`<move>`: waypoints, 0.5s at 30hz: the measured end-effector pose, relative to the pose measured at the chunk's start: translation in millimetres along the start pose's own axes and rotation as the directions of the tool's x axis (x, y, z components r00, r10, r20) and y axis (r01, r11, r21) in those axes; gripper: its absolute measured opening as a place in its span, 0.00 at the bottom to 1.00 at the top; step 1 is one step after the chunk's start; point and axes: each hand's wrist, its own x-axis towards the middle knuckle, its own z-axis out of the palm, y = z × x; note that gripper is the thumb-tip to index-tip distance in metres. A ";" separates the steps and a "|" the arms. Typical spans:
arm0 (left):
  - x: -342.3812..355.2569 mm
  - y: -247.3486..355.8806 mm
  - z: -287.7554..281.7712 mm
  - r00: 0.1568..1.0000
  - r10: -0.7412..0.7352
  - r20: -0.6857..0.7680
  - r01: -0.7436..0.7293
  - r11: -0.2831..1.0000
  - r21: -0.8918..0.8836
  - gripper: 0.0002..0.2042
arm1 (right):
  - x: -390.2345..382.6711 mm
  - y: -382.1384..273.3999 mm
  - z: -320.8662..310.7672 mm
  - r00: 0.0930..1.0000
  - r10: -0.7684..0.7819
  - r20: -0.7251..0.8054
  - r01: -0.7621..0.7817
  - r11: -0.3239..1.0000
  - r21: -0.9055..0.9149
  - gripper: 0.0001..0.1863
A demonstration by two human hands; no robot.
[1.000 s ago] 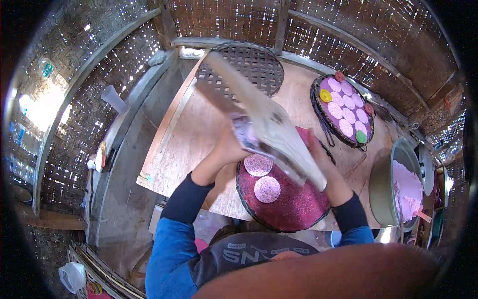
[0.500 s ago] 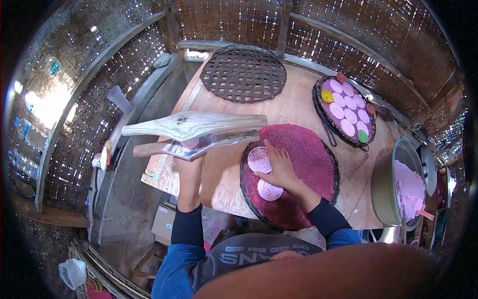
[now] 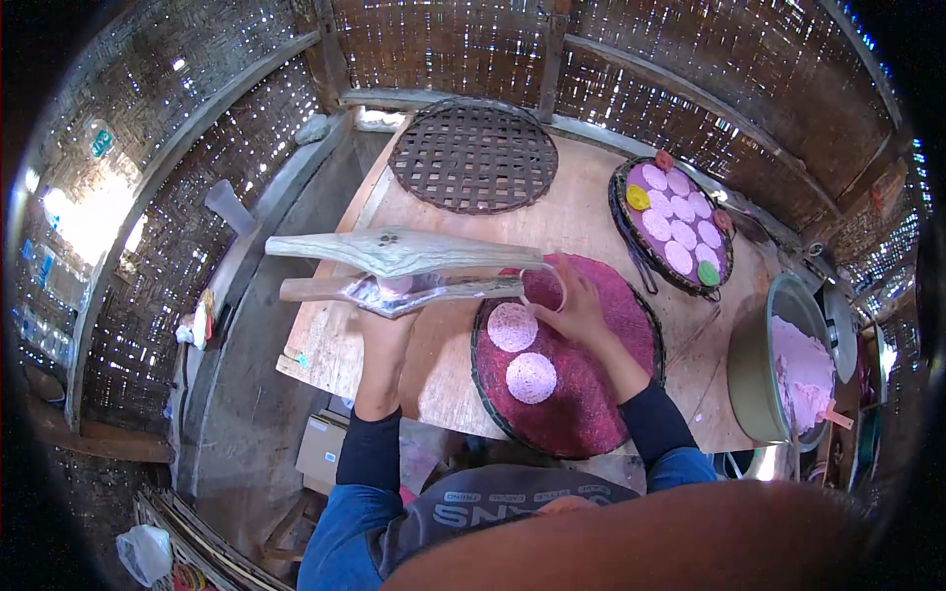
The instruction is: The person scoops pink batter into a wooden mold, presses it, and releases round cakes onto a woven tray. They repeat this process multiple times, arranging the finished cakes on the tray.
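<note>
My left hand (image 3: 382, 335) is under a two-part wooden press (image 3: 399, 254) and holds it up at the table's left side; the press hides most of its fingers. Pink dough (image 3: 394, 286) shows between the upper and lower wooden pieces. My right hand (image 3: 579, 307) grips a pinkish ring (image 3: 543, 288) between thumb and fingers, tilted just above a round red mat (image 3: 621, 364) with a dark rim. On the mat lie two lacy pink rounds, the upper round (image 3: 512, 327) close to the ring and the lower round (image 3: 531, 378) nearer me.
An openwork woven tray (image 3: 473, 158) lies at the back of the wooden table (image 3: 591, 212). At the right are a round tray (image 3: 658, 234) with several pink rounds and coloured rings, and a tall tub (image 3: 754, 364) of pink dough. Woven walls (image 3: 443, 49) stand behind.
My right hand has lifted the ring off the upper round and moved it away, slightly up and right. Both rounds stay on the mat. The press has shifted a little to the right.
</note>
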 end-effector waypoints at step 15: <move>42.2 43.8 111.7 0.773 -0.077 0.630 -0.274 0.855 0.441 0.34 | 15.6 -19.1 -152.4 0.644 -0.307 0.700 -0.381 0.665 0.642 0.32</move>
